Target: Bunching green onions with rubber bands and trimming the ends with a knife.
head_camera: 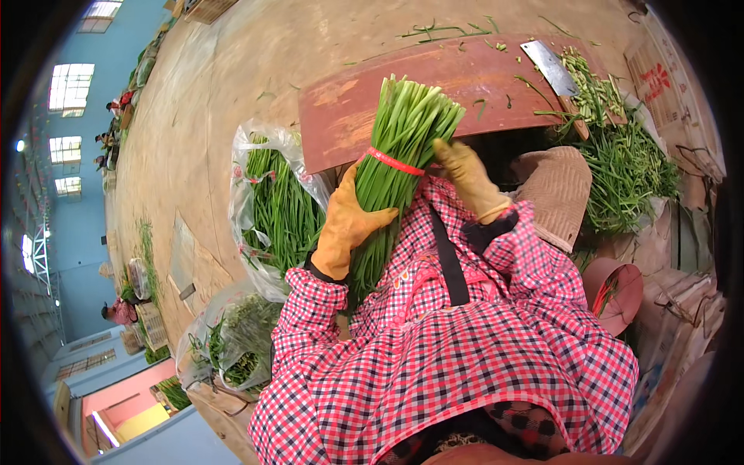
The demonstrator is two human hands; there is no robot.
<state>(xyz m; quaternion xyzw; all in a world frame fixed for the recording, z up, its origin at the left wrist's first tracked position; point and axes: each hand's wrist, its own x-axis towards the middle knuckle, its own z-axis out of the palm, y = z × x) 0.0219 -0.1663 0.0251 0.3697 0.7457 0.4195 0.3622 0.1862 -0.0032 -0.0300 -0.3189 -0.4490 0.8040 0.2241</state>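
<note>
My left hand (351, 218), in a yellow rubber glove, grips a thick bundle of green stalks (401, 131), which look like garlic scapes or flowering chives. A red tie band (395, 161) circles the bundle above that hand. The pale cut ends point up and away from me, over the near edge of a red-brown wooden board (343, 116). My right hand (468, 177), gloved alike and slightly blurred, is just right of the band with its fingers raised. Whether it touches the bundle or the band's end I cannot tell.
A cleaver (549, 67) lies at the board's right among chopped stalk ends (587, 81). Green trimmings (625, 168) heap below it. Left of me stand plastic bags (238, 192) of stalks. A pink tube-shaped container (628, 302) and cartons (662, 87) are at right. People sit far left.
</note>
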